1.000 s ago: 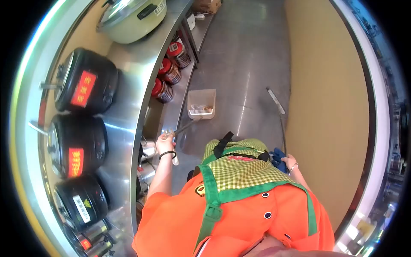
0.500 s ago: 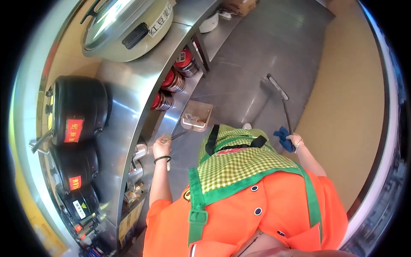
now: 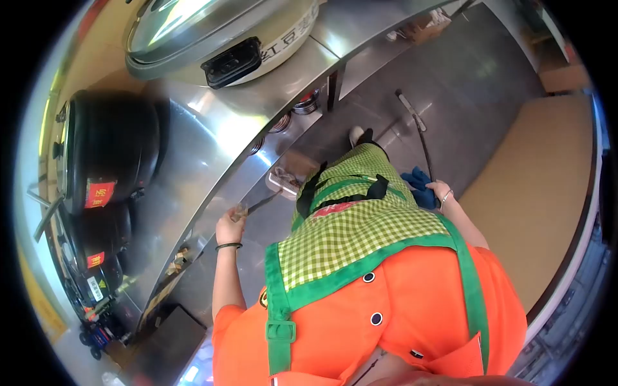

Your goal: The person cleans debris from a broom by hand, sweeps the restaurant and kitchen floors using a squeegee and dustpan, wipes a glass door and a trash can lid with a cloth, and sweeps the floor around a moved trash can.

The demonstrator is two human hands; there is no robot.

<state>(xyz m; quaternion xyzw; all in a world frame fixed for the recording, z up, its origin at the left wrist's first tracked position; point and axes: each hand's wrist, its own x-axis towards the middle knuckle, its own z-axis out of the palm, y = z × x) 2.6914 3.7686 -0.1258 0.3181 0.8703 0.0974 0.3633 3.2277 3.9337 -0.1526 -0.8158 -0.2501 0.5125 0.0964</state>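
My left hand (image 3: 230,226) is closed round the handle of a dustpan (image 3: 283,182), with a crumpled clear piece also at its fingers. The dustpan has a white toothed edge and some litter in it, and hangs low beside the shelving. On the other side, my right hand (image 3: 441,190) grips the thin dark handle of a floor squeegee (image 3: 412,110), its narrow bar head down on the grey floor. A bunched blue cloth (image 3: 420,186) is held in that same hand. Between the hands hangs a green checked apron (image 3: 351,248).
A steel counter (image 3: 212,138) runs along the left, bearing a large lidded pot (image 3: 283,55) and black soup warmers (image 3: 112,154). Several cans (image 3: 306,103) stand on its lower shelf. A tan panel (image 3: 534,199) borders the right side. A shoe (image 3: 356,135) shows past the apron.
The view has shifted forward and turned along the counter; a shoe has come out ahead of the apron. Both hands keep hold of the dustpan, squeegee and cloth.
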